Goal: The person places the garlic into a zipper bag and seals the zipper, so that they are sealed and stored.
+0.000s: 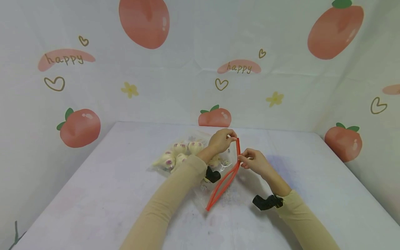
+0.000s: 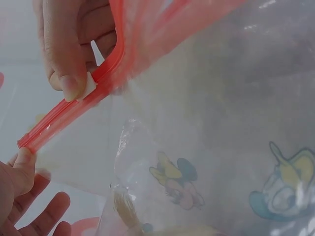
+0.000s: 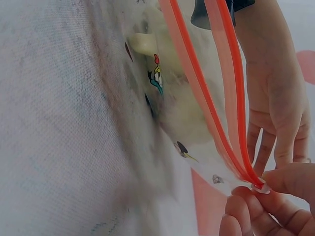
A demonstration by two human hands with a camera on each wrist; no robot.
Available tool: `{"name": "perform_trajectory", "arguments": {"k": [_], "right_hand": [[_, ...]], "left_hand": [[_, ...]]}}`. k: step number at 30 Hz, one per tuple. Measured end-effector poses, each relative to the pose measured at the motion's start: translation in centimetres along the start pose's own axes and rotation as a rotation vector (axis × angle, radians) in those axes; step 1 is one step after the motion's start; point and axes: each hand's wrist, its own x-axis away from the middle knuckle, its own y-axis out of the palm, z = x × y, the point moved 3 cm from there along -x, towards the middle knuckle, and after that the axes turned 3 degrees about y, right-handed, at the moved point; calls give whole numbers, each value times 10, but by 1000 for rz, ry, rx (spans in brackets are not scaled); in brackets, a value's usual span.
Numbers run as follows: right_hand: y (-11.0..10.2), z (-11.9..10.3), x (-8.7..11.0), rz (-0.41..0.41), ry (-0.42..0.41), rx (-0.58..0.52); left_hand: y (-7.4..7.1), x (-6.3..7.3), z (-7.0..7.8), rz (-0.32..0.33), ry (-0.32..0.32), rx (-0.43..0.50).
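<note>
A clear zip bag (image 1: 200,198) with a red zip strip (image 1: 238,146) lies on the table, several garlic bulbs (image 1: 180,148) inside it. My left hand (image 1: 221,140) pinches the far end of the strip between thumb and finger. Close beside it, my right hand (image 1: 255,162) pinches a small whitish slider (image 2: 89,87) on the strip; the right wrist view shows this slider (image 3: 262,187) between thumb and fingers. From the slider toward the near end, the two red edges stand apart. Cartoon figures (image 2: 179,182) are printed on the bag. My left forearm hides part of the garlic.
The table (image 1: 103,184) has a pale, faintly stained cover. Behind it and at both sides hangs a white cloth (image 1: 181,93) printed with red fruit, hearts and flowers. A black strap mount (image 1: 265,202) sits on my right wrist, another (image 1: 213,174) on the left.
</note>
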Motion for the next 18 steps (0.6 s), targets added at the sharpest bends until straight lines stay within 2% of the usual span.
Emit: {"name": "perform_trajectory", "arguments": {"k": [18], "right_hand": [[4, 2, 3, -52, 1, 18]], "left_hand": [[-4, 0, 0, 15, -18, -11]]}}
